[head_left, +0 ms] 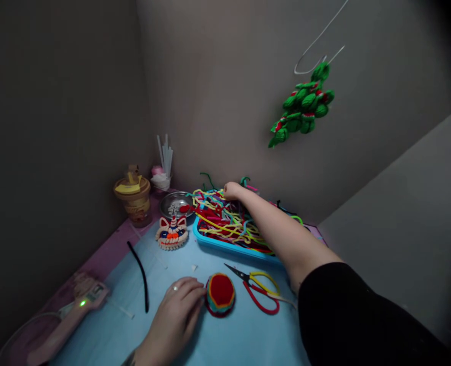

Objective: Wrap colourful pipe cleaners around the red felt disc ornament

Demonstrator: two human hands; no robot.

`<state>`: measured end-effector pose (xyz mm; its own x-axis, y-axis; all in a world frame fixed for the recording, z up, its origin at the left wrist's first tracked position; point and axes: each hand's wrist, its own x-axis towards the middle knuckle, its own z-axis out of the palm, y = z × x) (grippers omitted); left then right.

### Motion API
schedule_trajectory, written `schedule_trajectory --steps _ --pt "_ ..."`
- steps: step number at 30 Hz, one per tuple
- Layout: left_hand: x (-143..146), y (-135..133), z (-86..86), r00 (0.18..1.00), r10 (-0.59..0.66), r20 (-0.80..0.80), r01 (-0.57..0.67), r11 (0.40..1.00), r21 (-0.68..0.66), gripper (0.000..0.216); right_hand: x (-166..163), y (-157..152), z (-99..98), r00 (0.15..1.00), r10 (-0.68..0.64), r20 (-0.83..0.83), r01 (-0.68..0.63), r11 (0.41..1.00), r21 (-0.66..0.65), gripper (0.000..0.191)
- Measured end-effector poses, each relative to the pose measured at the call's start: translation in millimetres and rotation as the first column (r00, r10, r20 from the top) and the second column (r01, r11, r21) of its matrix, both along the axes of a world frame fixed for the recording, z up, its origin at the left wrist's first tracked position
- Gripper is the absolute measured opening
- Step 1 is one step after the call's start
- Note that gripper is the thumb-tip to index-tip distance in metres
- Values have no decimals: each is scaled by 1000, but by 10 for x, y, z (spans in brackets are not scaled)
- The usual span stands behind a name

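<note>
My left hand [179, 302] rests on the blue mat with its fingertips pinched on the edge of a round woven piece [220, 294], red in the middle with a striped rim. My right hand [233, 191] reaches far over the blue tray [225, 245] into a tangle of coloured pipe cleaners [225, 218]. Its fingers are curled down into the strands and hidden, so I cannot see whether they grip one. Red and yellow handled scissors [259, 292] lie just right of the round piece.
A black pipe cleaner [141, 274] lies on the mat at left. A woven cat face [172, 234], a metal dish [175, 203], a yellow lidded cup [133, 198] and a pink glue gun [78, 305] stand around. Green woven pieces [303, 104] hang on the wall.
</note>
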<state>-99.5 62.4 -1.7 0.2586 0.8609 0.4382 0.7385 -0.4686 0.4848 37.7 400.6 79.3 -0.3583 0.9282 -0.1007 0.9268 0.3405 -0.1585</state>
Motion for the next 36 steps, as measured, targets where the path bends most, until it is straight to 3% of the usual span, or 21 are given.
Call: schedule_trajectory --steps 4,7,12,15,18,22,25,29,33,36 --pt "-9 3 18 1000 13 1 -13 1000 -4 23 50 -45 183 987 63 -147 -41 989 144 13" --pt "-15 7 20 1000 10 6 -10 1000 -1 22 64 -108 404 952 141 -272 -57 953 296 17" --pt "-17 27 -1 1000 8 16 -8 1000 -9 22 42 -237 791 870 269 -412 -73 899 432 9" --pt "-29 35 -14 999 17 33 -17 1000 10 21 27 -295 982 640 427 -639 5 829 559 5" --pt "-42 40 -32 999 26 39 -27 1000 11 21 39 -344 1160 400 573 -715 95 750 655 9" --pt "-52 55 -59 998 31 58 -32 999 9 20 122 -405 1395 269 670 -691 82 699 710 18" --pt "-67 70 -70 996 34 78 -36 999 16 21 247 -456 1522 191 663 -724 91 723 685 18" --pt "-114 88 -99 993 59 99 -60 998 16 22 476 -636 1537 -16 535 -845 133 838 529 17" --pt "-159 111 -134 971 109 213 -112 994 1 20 709 -1045 1358 -176 318 -932 57 948 313 15" --pt "-115 84 -58 897 210 390 -196 978 -76 18 843 -1486 1111 -300 134 -944 -13 989 145 15"
